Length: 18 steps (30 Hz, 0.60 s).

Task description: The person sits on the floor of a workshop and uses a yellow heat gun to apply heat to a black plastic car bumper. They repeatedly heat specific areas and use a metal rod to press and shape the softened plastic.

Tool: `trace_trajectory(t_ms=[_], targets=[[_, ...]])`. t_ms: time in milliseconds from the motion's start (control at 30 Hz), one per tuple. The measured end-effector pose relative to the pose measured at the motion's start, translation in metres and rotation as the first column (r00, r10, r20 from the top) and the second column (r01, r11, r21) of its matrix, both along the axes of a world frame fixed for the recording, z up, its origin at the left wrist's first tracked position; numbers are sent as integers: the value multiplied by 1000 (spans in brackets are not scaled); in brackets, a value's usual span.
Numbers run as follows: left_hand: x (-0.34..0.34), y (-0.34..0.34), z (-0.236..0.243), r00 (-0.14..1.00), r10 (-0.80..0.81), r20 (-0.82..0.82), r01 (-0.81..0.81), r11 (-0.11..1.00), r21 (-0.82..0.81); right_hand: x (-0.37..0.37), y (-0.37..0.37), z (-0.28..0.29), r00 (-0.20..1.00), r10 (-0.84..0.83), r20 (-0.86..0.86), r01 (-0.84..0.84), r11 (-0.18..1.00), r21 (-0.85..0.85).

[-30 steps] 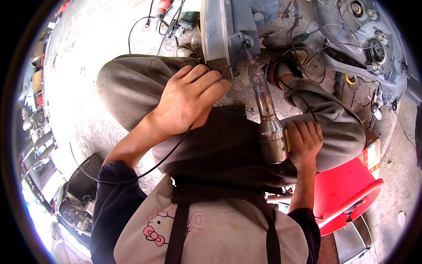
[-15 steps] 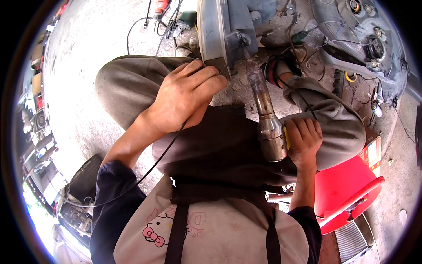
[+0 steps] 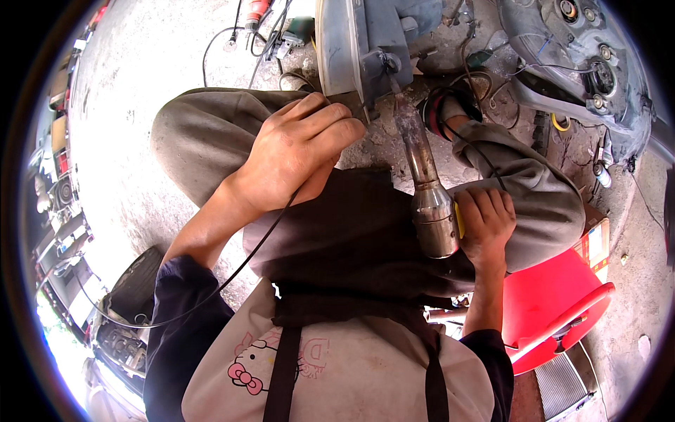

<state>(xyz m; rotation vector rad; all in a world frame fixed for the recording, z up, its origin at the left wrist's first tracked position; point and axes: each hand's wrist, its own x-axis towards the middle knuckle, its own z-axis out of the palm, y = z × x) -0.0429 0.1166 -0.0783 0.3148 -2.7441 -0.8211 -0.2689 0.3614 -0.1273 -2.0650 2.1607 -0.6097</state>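
Note:
My left hand (image 3: 299,151), fingers pinched together, grips a thin black rod (image 3: 261,245) above my left thigh. The rod's long tail curves down over my left sleeve, and its front end is mostly hidden by the fingers. My right hand (image 3: 487,224) is wrapped round the yellow grip of a hot-air gun with a metal barrel (image 3: 426,179), resting by my right knee. The gun's narrow, heat-stained nozzle points away from me, its tip at or close to a knob on a grey plastic housing (image 3: 339,53); contact I cannot tell.
A second grey housing with round sockets (image 3: 562,49) lies at the far right, near a roll of yellow tape (image 3: 560,123). Cables and a red-and-black power tool (image 3: 256,14) lie at the far left. A red stool (image 3: 555,302) and a finned radiator (image 3: 564,385) are at my right.
My left hand has shifted very slightly to the right, and the rod's tail at the left has swung a little. The hot-air gun and right hand look still.

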Motion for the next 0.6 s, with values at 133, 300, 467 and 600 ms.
trace_trajectory(t_ms=[133, 300, 467, 600], targets=[[-1, -1, 1, 1000, -5, -9, 5, 1000, 6, 0, 0, 0, 1000, 0, -3, 0, 1000, 1], [-1, -3, -2, 1000, -20, -21, 20, 1000, -8, 0, 1, -1, 1000, 2, -3, -2, 1000, -8], [-2, -4, -1, 1000, -18, -14, 18, 1000, 6, -1, 2, -3, 1000, 6, 2, -6, 1000, -13], [-3, -4, 0, 1000, -22, -14, 23, 1000, 22, -1, 2, -2, 1000, 5, -4, -5, 1000, -6]])
